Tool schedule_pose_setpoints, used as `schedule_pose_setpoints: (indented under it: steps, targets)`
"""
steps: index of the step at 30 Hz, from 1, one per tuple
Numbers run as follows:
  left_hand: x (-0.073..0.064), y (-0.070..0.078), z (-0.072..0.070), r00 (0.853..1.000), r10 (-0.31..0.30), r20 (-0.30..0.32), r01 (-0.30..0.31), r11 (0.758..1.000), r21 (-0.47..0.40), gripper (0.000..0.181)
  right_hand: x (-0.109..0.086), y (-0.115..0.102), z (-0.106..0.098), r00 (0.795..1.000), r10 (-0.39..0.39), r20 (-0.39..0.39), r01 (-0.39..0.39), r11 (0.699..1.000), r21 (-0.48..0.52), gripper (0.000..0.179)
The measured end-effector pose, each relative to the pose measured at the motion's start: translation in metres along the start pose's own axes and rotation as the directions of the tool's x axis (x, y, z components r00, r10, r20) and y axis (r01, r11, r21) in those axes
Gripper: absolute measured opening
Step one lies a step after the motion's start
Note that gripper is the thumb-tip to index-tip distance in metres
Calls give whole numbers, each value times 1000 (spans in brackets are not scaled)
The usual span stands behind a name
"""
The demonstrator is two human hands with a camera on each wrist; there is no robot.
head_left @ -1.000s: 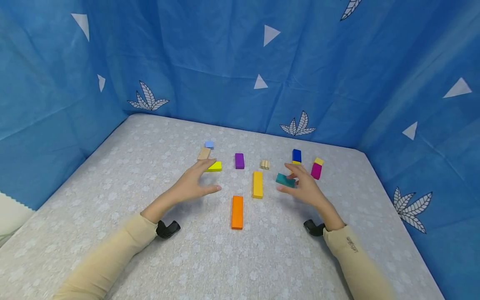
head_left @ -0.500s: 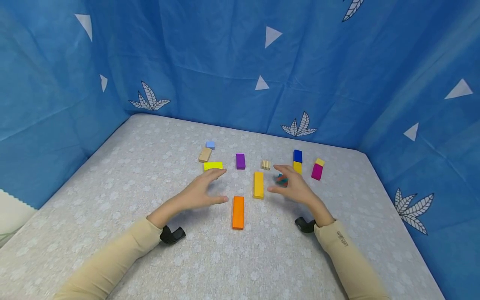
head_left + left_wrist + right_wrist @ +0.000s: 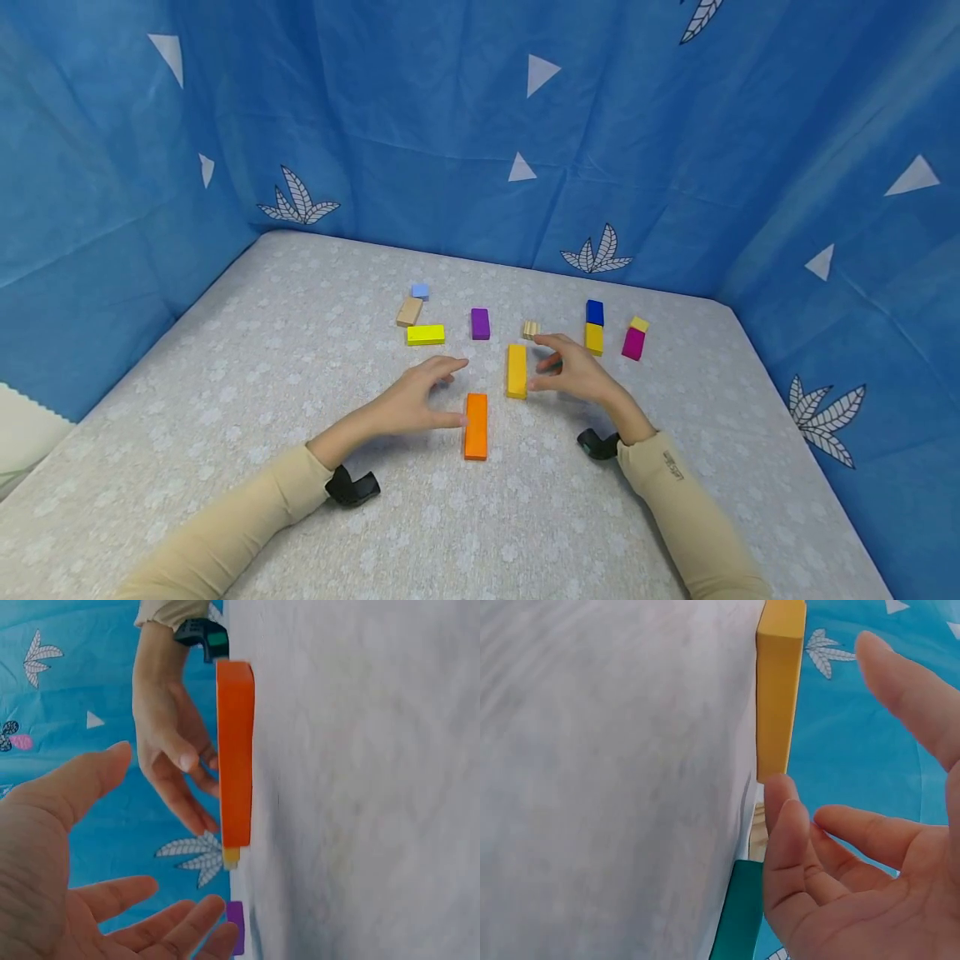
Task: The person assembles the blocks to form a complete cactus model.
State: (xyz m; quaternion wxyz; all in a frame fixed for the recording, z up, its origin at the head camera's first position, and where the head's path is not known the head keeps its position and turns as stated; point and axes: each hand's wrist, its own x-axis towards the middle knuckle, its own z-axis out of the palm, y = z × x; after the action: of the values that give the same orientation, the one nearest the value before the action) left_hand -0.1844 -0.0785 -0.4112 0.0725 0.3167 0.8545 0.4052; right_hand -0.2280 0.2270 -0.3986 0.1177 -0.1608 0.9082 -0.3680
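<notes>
My left hand [image 3: 412,402] is just left of an orange block [image 3: 476,427], thumb and fingers spread apart and holding nothing. In the head view its thumb tip overlaps the block's left edge; the left wrist view shows the orange block [image 3: 236,754] beyond the palm. My right hand [image 3: 577,371], also holding nothing, is close to the right side of an amber block [image 3: 517,372], its fingers loosely bent. A teal block [image 3: 739,911] lies by the right fingers in the right wrist view; in the head view that hand hides it.
Farther back lie a lime-yellow block [image 3: 426,335], a tan block [image 3: 409,312], a light blue block [image 3: 420,292], a purple block [image 3: 480,324] and a ridged wooden piece [image 3: 531,330]. Blue [image 3: 595,312], yellow [image 3: 594,339], magenta [image 3: 633,343] blocks sit back right. A blue curtain [image 3: 450,125] borders the table.
My left hand has moved right and nearer to me, up to the orange block. The right hand has shifted left from over the teal block toward the amber one. The blocks stay put.
</notes>
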Motion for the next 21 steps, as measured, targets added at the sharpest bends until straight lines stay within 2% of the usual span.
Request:
schedule_pose_setpoints:
  steps: [4,10,21]
  targets:
    - [0,2,5,999,-9,33,9,1000,-15,81,3,1,2,999,12,33,-13,1000,27,85]
    - [0,2,11,997,-18,70,17,1000,10,85,5,1,6,998,23,65,-25,999,33,90]
    - [0,1,18,998,-8,69,3,997,74,78,8,5,11,996,-8,88,6,1000,23,89]
